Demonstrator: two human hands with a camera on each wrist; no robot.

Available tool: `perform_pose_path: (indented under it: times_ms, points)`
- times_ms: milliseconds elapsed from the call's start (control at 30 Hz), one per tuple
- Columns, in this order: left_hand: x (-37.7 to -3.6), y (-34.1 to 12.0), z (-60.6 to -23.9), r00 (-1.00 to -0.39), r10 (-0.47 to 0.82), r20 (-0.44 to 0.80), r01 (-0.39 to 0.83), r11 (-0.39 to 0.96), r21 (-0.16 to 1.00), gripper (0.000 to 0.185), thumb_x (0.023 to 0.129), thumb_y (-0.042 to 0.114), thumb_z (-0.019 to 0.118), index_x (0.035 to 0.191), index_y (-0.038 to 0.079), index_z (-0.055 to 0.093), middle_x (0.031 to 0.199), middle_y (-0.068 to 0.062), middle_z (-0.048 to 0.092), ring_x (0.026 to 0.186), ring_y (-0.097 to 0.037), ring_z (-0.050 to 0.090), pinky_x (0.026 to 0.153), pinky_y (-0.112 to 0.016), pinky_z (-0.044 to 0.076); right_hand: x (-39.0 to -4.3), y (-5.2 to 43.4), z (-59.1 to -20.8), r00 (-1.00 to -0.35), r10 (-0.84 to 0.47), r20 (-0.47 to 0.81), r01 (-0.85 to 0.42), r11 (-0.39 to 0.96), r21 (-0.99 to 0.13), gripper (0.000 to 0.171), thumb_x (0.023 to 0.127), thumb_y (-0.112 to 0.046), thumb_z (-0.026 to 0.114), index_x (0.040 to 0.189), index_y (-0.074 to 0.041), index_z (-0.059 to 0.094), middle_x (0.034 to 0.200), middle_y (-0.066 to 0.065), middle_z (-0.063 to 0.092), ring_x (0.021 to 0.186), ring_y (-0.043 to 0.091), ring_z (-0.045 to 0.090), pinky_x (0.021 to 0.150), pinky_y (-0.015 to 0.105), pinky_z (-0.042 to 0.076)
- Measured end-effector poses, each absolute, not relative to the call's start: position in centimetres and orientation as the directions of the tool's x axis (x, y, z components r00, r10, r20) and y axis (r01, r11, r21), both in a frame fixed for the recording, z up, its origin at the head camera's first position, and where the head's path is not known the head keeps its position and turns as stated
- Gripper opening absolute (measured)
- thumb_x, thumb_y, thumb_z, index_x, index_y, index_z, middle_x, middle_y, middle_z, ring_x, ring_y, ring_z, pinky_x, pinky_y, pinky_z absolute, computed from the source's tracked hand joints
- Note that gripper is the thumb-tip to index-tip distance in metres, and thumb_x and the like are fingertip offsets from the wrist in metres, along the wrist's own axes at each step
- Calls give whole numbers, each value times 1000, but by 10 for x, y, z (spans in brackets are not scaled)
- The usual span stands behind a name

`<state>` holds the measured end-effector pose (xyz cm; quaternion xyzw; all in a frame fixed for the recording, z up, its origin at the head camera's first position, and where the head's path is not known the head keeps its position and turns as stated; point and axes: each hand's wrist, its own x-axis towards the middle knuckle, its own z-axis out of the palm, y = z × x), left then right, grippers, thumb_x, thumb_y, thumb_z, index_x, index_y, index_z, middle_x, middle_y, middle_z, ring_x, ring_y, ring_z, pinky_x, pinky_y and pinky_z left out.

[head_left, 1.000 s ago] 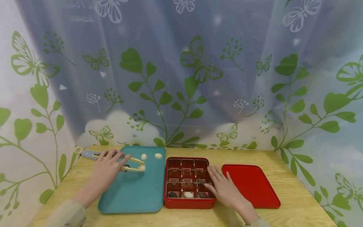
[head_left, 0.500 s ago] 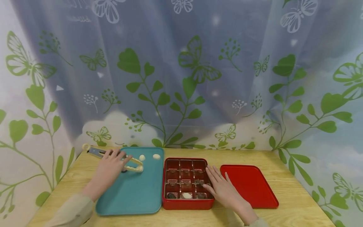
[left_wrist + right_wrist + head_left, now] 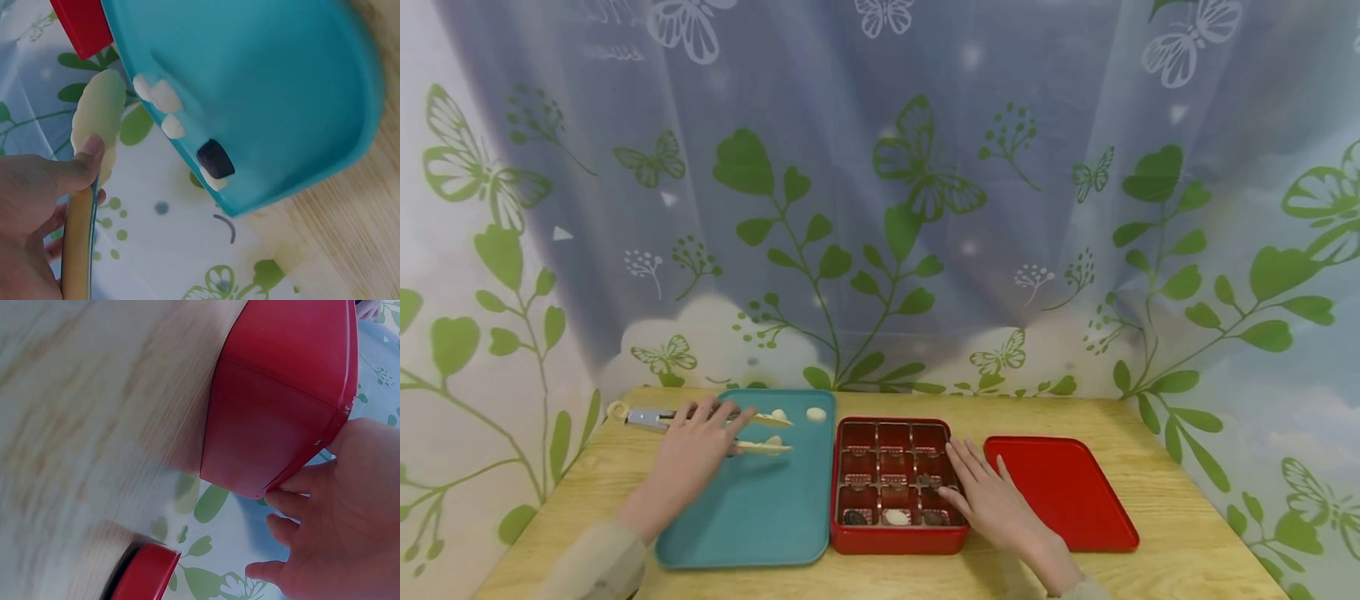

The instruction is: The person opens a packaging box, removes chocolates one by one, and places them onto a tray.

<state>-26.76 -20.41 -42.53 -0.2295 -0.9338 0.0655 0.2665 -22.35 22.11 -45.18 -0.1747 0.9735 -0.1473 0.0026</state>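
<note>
My left hand [image 3: 694,443] grips a pair of tongs [image 3: 752,433] with a grey handle and cream scalloped tips, held over the back left of the teal tray [image 3: 752,517]. The two tips stand apart. In the left wrist view my thumb presses on one cream tip [image 3: 100,112]. Small white sweets [image 3: 815,413] [image 3: 159,94] and one dark sweet [image 3: 215,159] lie on the tray. My right hand [image 3: 988,498] lies flat, fingers straight, on the right edge of the red compartment box [image 3: 895,542] [image 3: 281,406], which holds a few sweets [image 3: 895,517] in its front row.
A red lid [image 3: 1063,492] [image 3: 147,572] lies flat on the wooden table [image 3: 1172,558], right of the box. A curtain with green leaves and butterflies hangs close behind the table. The table's left edge is near the tongs' handle.
The tips of the tongs, together a second ago, have spread apart, and the tongs have turned a little to the right. My right hand has stayed on the box.
</note>
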Motion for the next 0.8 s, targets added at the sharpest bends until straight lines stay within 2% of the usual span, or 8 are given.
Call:
perform_pose_path:
  times_ms: [367, 600, 800]
  points:
    - [-256, -173, -413, -684, 514, 518, 455, 855, -247, 62, 80, 35, 83, 137, 22, 63, 119, -1, 64, 112, -27, 55, 92, -50, 48, -225, 221, -452, -938, -344, 48, -343, 897, -280, 74, 105, -49, 47, 161, -6, 26, 167, 15, 20, 154, 36, 17, 119, 69, 14]
    - [-260, -144, -400, -608, 554, 569, 496, 825, -272, 63, 76, 38, 84, 133, 22, 63, 118, -2, 65, 110, -28, 56, 91, -49, 49, -226, 222, -456, -938, -337, 81, -346, 898, -271, 74, 104, -50, 48, 161, -6, 28, 167, 15, 22, 154, 35, 19, 118, 69, 14]
    - [-262, -117, -390, -591, 588, 553, 519, 802, -298, 60, 81, 39, 80, 137, 24, 63, 121, -1, 65, 113, -27, 57, 94, -48, 48, -219, 223, -453, -937, -328, 124, -349, 902, -253, 75, 102, -50, 53, 158, -5, 33, 165, 15, 27, 153, 35, 22, 117, 70, 15]
